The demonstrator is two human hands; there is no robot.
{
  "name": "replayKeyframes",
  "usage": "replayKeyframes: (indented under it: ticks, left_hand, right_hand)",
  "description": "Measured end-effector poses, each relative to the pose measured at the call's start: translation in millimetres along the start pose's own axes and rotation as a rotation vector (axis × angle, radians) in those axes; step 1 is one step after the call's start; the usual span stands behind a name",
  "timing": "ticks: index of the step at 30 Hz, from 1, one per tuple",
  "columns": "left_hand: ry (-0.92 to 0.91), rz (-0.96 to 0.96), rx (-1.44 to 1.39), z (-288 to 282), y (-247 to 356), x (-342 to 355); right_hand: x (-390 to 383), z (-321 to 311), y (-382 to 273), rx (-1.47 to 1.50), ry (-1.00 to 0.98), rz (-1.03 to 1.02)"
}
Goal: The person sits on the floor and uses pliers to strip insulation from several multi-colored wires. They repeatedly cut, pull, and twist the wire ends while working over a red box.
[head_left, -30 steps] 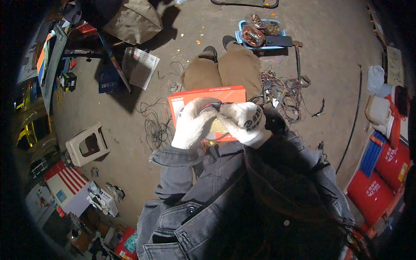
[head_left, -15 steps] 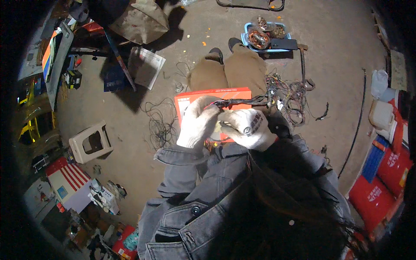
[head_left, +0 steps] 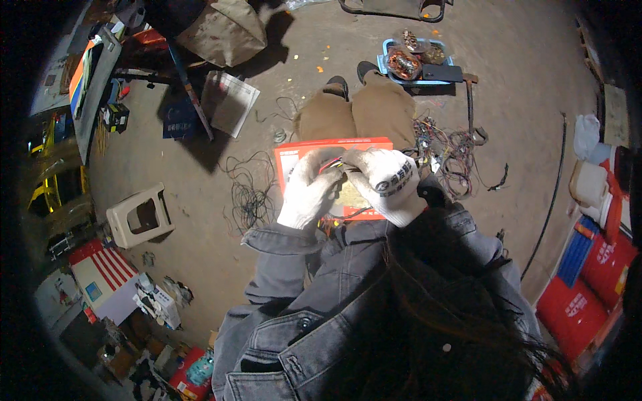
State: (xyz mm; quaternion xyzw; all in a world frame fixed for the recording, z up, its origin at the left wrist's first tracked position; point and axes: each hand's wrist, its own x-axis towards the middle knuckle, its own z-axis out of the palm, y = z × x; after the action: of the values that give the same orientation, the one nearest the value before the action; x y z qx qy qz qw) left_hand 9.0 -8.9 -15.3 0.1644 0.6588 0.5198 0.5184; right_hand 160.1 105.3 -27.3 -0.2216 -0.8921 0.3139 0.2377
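Observation:
On my lap lies a flat red-and-white box [head_left: 366, 142], with a yellowish patch [head_left: 350, 196] on it between my hands. My left hand [head_left: 309, 190], in a white work glove with a greyed thumb and fingers, pinches a bundle of thin coloured wires [head_left: 330, 162] above the box. My right hand [head_left: 388, 182], gloved the same way with dark print on its back, has its fingertips closed on the wires right beside the left fingers. The exact spot it grips is hidden behind the glove.
Tangled wires lie on the floor to the right [head_left: 449, 150] and left [head_left: 253, 197] of my legs. Ahead stands a blue tray [head_left: 386, 48] of metal scraps in bags, beside a hammer [head_left: 469, 100]. A beige plastic stool [head_left: 120, 224] is at left, red boxes [head_left: 565, 311] at right.
My right hand has moved up and turned so its fingertips meet the left hand's at the wires. The dark cable that stretched right across the box is now mostly hidden behind it.

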Motion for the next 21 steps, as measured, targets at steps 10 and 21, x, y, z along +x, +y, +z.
replayKeyframes:
  ticks: [10, 21]
  left_hand:
    - [-0.005, 0.03, -0.072, -3, -8, 6]
    - [-0.034, 0.034, -0.2, -1, -12, 5]
  right_hand:
    - [-17, 17, 8, 0.017, -0.166, -0.012]
    - [9, -6, -3, 0.263, -0.015, 0.19]
